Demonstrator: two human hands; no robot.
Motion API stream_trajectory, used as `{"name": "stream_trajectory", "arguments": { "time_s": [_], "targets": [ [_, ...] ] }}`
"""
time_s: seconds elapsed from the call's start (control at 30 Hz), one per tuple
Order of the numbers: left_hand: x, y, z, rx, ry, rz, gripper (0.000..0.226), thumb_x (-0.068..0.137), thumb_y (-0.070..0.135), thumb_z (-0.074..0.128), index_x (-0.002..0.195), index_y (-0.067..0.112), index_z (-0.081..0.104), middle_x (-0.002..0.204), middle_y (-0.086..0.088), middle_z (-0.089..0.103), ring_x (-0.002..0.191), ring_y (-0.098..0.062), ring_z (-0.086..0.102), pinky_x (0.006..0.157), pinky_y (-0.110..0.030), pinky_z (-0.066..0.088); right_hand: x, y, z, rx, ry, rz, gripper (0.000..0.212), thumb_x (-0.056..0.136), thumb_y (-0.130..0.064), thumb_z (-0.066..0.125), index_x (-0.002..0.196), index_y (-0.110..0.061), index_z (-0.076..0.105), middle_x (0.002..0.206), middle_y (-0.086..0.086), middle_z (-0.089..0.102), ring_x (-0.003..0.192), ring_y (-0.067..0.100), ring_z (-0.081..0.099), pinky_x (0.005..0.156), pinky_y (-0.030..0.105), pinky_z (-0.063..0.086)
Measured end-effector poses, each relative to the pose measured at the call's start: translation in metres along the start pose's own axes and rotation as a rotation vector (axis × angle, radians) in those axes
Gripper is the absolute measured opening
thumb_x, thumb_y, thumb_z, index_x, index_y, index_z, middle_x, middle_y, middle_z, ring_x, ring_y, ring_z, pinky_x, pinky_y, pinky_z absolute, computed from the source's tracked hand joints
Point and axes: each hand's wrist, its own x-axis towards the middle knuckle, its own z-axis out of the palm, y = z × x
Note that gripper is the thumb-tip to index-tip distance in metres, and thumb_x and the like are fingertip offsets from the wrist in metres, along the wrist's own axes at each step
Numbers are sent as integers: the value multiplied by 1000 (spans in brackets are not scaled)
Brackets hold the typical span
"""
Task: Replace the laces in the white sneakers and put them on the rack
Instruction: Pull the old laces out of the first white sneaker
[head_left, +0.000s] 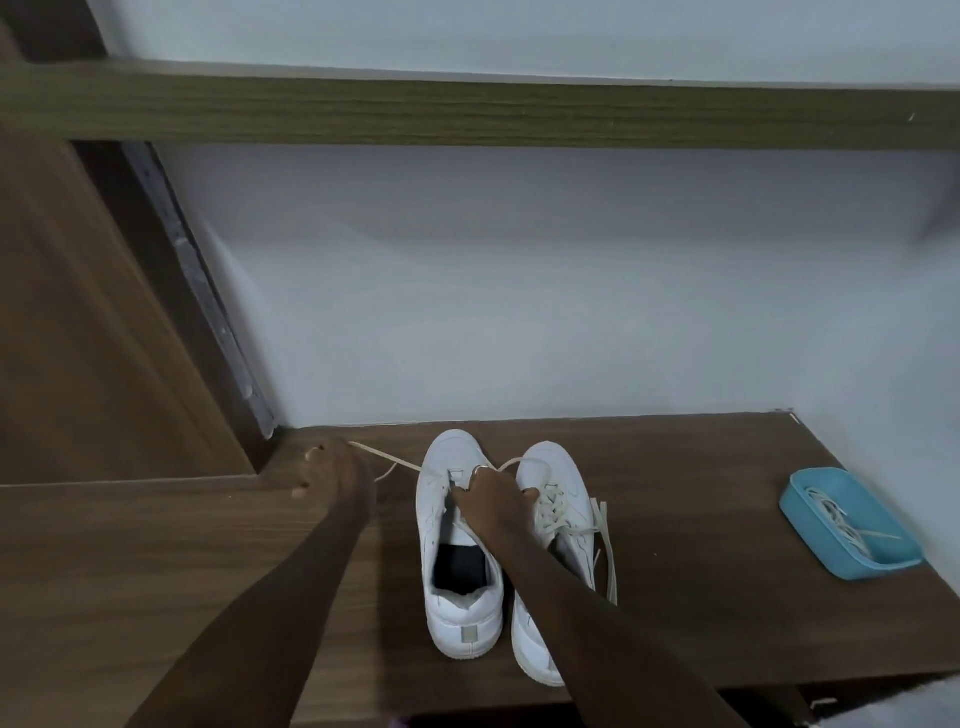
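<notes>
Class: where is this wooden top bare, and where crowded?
Bare wood lies between the right sneaker and the blue tray. Crowded around the left sneaker, where the left hand and right hand work a lace.

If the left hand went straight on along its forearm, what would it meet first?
Probably the pale wall behind the shelf; nothing else shows ahead of the left hand. Depth unclear.

Setting: wall corner with wooden furniture, dim even light.
We note a pale blue-white wall (519, 286) behind a dark brown wooden shelf top (701, 571); an olive wood-grain board (467, 111) crosses the wall high up. At left we record a brown wooden panel (78, 338) and a dark post (174, 291) edged by a rough grey strip (201, 291).
</notes>
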Motion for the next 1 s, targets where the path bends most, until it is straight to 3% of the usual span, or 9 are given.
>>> {"name": "stream_trajectory", "arguments": {
  "time_s": [0.13, 0.23, 0.33, 0.43, 0.57, 0.63, 0.8, 0.9, 1.0],
  "targets": [
    [22, -4, -27, -349, 245, -360, 28, 94, 11, 39, 119, 3, 50, 130, -20, 45, 122, -38, 43, 100, -53, 30, 0, -1, 7, 81, 0, 56, 35, 90, -50, 44, 99, -19, 59, 100, 0, 67, 105, 23, 58, 91, 41, 30],
    [24, -6, -33, -337, 279, -338, 27, 93, 9, 39, 116, 0, 52, 128, -21, 46, 120, -39, 43, 100, -51, 29, -1, -2, 6, 97, -3, 57, 39, 90, -51, 46, 102, -17, 59, 105, 2, 66, 108, 24, 56, 94, 41, 31],
    [16, -11, -18, -178, 103, -196, 35, 95, 15, 39, 125, 1, 49, 131, -22, 44, 123, -40, 39, 102, -52, 28, -2, 0, 6, 76, 19, 25, 39, 92, -50, 44, 100, -15, 59, 103, 2, 67, 105, 24, 58, 92, 39, 35],
    [2, -5, -1, 80, -94, 100, 34, 95, 23, 37, 123, 15, 54, 129, -11, 52, 124, -34, 42, 100, -47, 31, -5, 5, 7, 73, 102, -44, 37, 95, -44, 43, 92, -12, 61, 96, 4, 67, 97, 25, 61, 87, 36, 42],
    [-24, 17, 9, 293, -196, 587, 26, 94, 27, 44, 116, 32, 57, 123, 9, 58, 130, -19, 36, 100, -44, 25, -1, 12, 6, 87, 195, -16, 30, 98, -27, 41, 100, -9, 64, 104, 7, 62, 100, 26, 58, 83, 38, 48],
    [-33, 25, 14, 401, -252, 655, 26, 94, 21, 46, 115, 32, 56, 119, 9, 61, 128, -18, 36, 99, -45, 25, 2, 14, 5, 116, 188, 23, 26, 97, -15, 40, 104, -8, 63, 109, 7, 58, 104, 26, 55, 85, 38, 48],
    [-30, 21, 29, 184, -406, 457, 20, 91, 14, 43, 80, 29, 49, 110, 8, 62, 117, -23, 39, 95, -41, 29, 5, 16, 3, 170, 169, 11, 26, 98, -13, 40, 106, -5, 63, 114, 8, 55, 106, 25, 54, 85, 37, 47],
    [-37, 23, 24, 96, -400, 365, 24, 90, 12, 39, 91, 30, 55, 108, 9, 60, 118, -22, 37, 91, -42, 26, 0, 14, 0, 213, 92, -64, 29, 98, -29, 45, 100, -7, 64, 110, 7, 58, 101, 26, 58, 82, 36, 48],
    [-32, 22, 27, 3, -409, 325, 18, 91, 12, 39, 90, 22, 53, 106, -6, 64, 113, -29, 50, 90, -38, 32, -8, 10, -1, 96, -6, -148, 38, 95, -46, 45, 86, -11, 58, 95, 8, 66, 91, 26, 63, 75, 33, 47]
  ]
}}
